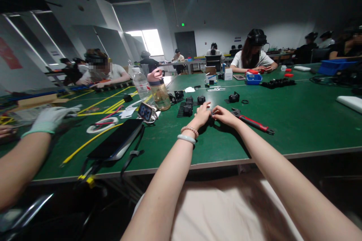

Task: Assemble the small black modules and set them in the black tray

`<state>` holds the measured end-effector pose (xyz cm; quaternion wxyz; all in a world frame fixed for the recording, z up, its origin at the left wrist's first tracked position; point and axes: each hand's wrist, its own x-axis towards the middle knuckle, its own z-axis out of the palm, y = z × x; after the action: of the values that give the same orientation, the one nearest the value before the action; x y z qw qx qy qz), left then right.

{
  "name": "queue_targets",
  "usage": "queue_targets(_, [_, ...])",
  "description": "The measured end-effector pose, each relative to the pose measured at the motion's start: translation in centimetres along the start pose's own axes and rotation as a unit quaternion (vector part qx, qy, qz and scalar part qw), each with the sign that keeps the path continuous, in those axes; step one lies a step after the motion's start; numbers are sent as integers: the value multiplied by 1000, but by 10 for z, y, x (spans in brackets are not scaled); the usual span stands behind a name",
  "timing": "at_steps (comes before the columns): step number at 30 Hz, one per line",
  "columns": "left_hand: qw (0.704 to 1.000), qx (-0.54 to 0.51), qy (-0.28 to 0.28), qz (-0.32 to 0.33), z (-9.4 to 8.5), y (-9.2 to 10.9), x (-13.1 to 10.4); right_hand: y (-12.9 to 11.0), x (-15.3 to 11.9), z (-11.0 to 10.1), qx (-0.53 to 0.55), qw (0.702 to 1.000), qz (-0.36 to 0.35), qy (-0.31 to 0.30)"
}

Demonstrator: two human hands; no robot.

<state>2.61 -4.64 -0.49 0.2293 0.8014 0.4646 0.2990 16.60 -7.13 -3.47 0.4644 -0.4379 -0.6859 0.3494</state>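
Observation:
My left hand (202, 114) and my right hand (225, 115) meet over the green table, fingertips nearly together. Between them is a small dark piece, mostly hidden by the fingers, so its kind does not show. Both hands have bent fingers, pinched in around it. Just left of my left hand sit blocky black parts (187, 110) on a ribbed black strip, with another black part (201, 99) behind. Beyond my right hand stand a black part (233, 98) and a thin black ring (244, 102). An adjustable wrench (254, 123) with a red and black handle lies right of my right hand.
Left stand a pink-lidded bottle (160, 92), a clear bottle (140, 84) and a small display (145, 112). Nearer lie a black power bank-like slab (117, 139) and a yellow cable (87, 145). A co-worker's gloved hand (48, 118) reaches in from the left. A blue bin (253, 79) stands opposite.

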Motion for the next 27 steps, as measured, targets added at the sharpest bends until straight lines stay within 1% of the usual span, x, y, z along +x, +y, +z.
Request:
queue_targets(3, [1000, 14, 6, 11, 0, -1, 1, 1, 1, 0, -4, 1000, 1, 0])
queue_targets(8, [999, 30, 28, -2, 1, 0, 1, 3, 2, 0, -11, 1000, -1, 4])
queue_targets(12, [997, 47, 55, -9, 1, 4, -2, 3, 1, 0, -17, 1000, -3, 4])
queue_targets(20, [989, 102, 104, 22, -2, 9, -7, 1, 1, 1, -18, 1000, -5, 7])
queue_targets(27, [981, 139, 133, 9, -2, 14, -10, 2, 2, 1, -17, 1000, -10, 13])
